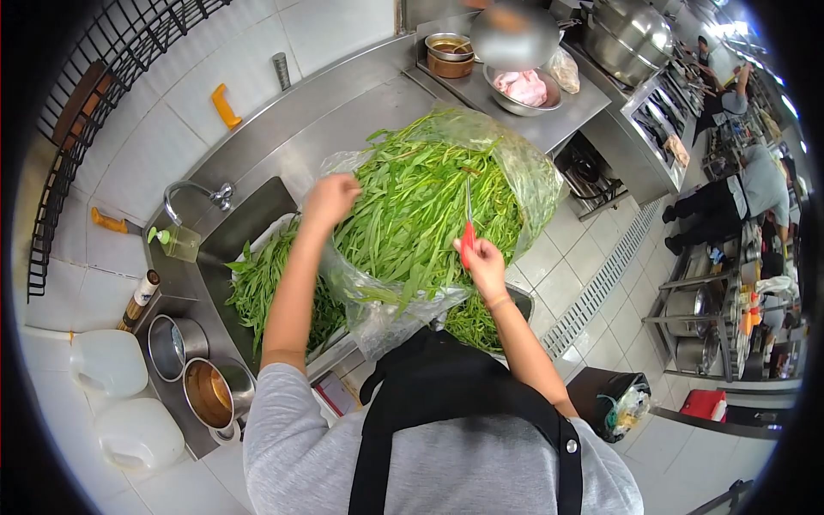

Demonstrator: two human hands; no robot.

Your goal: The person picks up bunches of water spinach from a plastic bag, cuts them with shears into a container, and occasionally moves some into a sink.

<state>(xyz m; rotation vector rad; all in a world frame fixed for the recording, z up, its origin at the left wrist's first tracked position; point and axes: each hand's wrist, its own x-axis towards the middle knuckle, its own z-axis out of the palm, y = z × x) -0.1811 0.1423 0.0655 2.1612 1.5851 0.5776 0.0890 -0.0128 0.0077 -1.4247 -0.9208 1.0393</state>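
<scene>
A big heap of long-leaved green vegetables fills an opened clear plastic bag over the sink counter. My right hand is closed around the red handle of a knife, whose thin blade points away from me over the greens. At the heap's left edge my left hand has its fingers closed beside the bag's rim. What they hold, if anything, is hidden. More of the cut-looking greens lie in the sink at left, below my left forearm, and another pile of greens shows under the bag.
A faucet and soap bottle stand left of the sink. Two metal pots and white jugs are at lower left. A bowl of pale meat sits at the back. Co-workers stand at right.
</scene>
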